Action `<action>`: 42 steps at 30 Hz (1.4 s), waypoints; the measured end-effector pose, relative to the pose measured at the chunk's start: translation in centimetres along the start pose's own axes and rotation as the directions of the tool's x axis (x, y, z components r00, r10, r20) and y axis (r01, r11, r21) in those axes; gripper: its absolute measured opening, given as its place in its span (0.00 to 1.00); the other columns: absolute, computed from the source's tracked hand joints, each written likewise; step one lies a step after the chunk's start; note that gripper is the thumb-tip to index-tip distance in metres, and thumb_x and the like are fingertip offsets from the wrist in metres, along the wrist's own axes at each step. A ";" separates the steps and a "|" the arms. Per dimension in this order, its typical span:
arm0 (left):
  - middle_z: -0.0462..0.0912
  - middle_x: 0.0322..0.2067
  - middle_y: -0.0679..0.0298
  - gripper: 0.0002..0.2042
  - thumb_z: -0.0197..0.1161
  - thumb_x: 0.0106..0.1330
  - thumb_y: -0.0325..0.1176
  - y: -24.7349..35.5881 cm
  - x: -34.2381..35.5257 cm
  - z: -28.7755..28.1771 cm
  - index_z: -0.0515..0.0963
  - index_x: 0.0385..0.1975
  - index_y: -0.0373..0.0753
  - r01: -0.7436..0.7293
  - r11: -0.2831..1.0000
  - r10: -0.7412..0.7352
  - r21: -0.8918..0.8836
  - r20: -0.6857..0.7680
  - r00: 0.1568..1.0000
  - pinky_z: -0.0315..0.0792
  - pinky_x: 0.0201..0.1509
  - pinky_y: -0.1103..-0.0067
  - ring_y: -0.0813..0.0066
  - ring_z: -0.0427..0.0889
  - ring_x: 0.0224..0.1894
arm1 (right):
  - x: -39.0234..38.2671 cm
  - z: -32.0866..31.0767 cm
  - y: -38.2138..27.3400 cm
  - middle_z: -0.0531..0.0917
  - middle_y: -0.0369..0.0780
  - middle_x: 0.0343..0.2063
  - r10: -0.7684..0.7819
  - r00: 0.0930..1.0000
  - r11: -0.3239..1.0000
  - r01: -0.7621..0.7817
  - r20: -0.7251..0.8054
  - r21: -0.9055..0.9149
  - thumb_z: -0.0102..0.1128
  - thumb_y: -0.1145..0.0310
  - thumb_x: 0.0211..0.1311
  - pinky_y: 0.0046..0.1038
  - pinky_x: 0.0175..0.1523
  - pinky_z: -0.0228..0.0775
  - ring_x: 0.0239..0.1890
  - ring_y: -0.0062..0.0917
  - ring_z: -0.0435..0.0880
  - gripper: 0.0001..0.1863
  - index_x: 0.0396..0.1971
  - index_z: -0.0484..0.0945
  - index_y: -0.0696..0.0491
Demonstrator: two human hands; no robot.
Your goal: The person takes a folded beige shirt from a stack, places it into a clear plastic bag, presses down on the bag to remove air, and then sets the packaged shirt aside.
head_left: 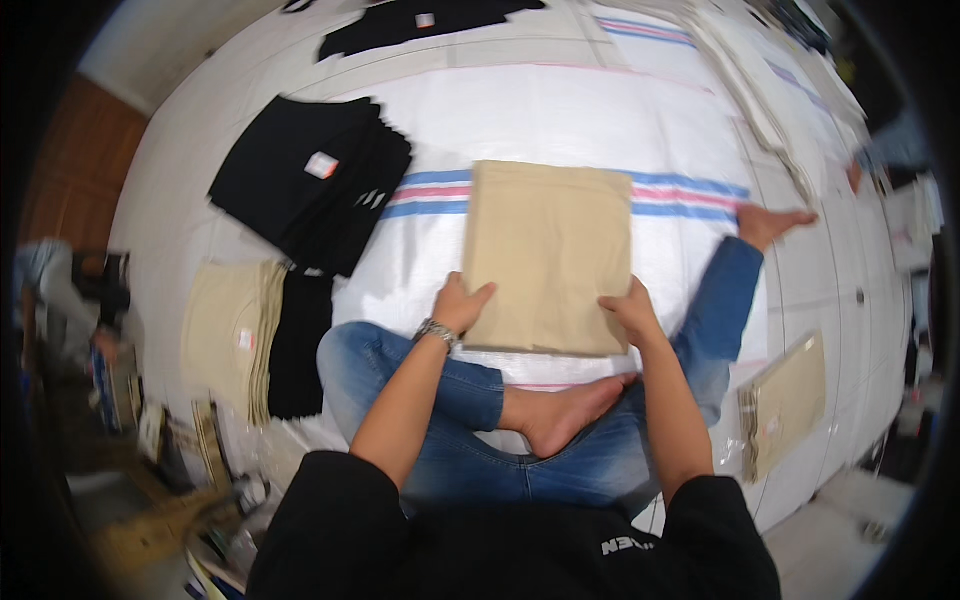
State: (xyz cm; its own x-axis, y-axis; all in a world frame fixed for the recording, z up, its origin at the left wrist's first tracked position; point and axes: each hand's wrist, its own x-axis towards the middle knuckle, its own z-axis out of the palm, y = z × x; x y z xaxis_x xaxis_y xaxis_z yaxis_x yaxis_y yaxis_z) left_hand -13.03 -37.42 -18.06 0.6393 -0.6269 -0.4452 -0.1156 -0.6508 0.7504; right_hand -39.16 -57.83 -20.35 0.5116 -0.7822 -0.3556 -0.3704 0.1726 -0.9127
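In front of my crossed legs is a flat, squared-off folded beige cloth (550, 255). My left hand (463, 303) grips its left edge near the lower corner, thumb on top. At the opposite edge my right hand (630, 310) holds it the same way, thumb over the top face. Fingers of both hands are partly hidden under or behind the cloth. It lies on or just above a white woven sheet (580, 115) with blue and pink stripes; I cannot tell whether it touches.
To the left sit a stack of folded black garments (290, 160) with a tag, a beige folded stack (230, 330) and a smaller black stack (303, 345). A wrapped beige bundle (785, 405) lies at right. Another black garment (425, 28) is spread at the far side. Other people show at both edges.
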 end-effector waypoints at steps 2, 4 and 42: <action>0.80 0.48 0.43 0.30 0.69 0.58 0.44 -0.6 -1.2 -0.8 0.69 0.52 0.26 -0.093 0.989 0.099 0.113 -0.044 0.994 0.74 0.56 0.66 0.52 0.81 0.51 | -1.0 0.8 -2.0 0.81 0.49 0.43 0.156 0.988 0.982 -0.155 -0.001 0.109 0.67 0.77 0.49 0.35 0.45 0.80 0.42 0.36 0.84 0.32 0.56 0.65 0.64; 0.73 0.57 0.44 0.34 0.67 0.59 0.45 1.6 -4.1 0.0 0.66 0.60 0.29 -0.299 0.893 0.350 0.337 -0.101 0.931 0.67 0.63 0.63 0.52 0.74 0.58 | -0.4 -1.7 0.0 0.81 0.49 0.43 0.229 0.973 0.970 -0.227 -0.014 0.087 0.69 0.75 0.51 0.33 0.43 0.81 0.38 0.35 0.85 0.34 0.58 0.63 0.64; 0.83 0.41 0.54 0.16 0.68 0.58 0.30 -3.6 -20.3 -21.4 0.79 0.46 0.33 -0.422 0.826 0.558 0.374 -0.650 0.516 0.73 0.53 0.68 0.58 0.82 0.46 | -2.9 -1.2 -1.6 0.83 0.47 0.44 0.204 0.975 0.940 -0.219 0.084 0.263 0.62 0.79 0.57 0.33 0.47 0.78 0.41 0.33 0.84 0.22 0.53 0.72 0.65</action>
State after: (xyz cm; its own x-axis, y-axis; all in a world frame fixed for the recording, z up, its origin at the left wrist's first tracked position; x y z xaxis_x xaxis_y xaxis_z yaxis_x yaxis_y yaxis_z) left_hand -9.34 -13.23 -1.29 0.7595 -0.4083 0.5064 -0.6495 -0.4333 0.6248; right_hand -40.99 -56.54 -17.61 0.4888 -0.6773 -0.5499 -0.2563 0.4910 -0.8326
